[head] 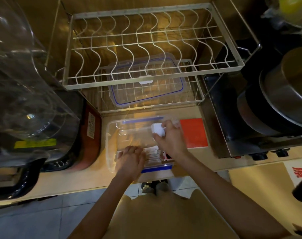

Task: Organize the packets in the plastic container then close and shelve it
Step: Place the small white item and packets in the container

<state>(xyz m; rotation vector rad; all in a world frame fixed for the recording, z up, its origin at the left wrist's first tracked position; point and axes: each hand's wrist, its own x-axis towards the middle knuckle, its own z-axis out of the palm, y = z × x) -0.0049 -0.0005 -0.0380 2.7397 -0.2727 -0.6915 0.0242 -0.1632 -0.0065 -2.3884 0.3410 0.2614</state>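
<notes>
A clear plastic container [112,135] with blue clips stands open on the counter in front of me. A row of white packets [152,153] lies upright along its near side. My left hand [130,158] rests on the left end of that row, fingers curled over the packets. My right hand [169,137] hovers over the container's right half, holding a small stack of white packets [158,130]. The container's clear lid [146,80] with a blue seal lies on the lower wire shelf [201,99] behind the container.
A white wire dish rack [153,42] stands above the lower shelf. A red card [194,132] lies right of the container. A glass-domed appliance [26,83] fills the left side, and stacked metal pots [284,94] sit on a cooker at the right.
</notes>
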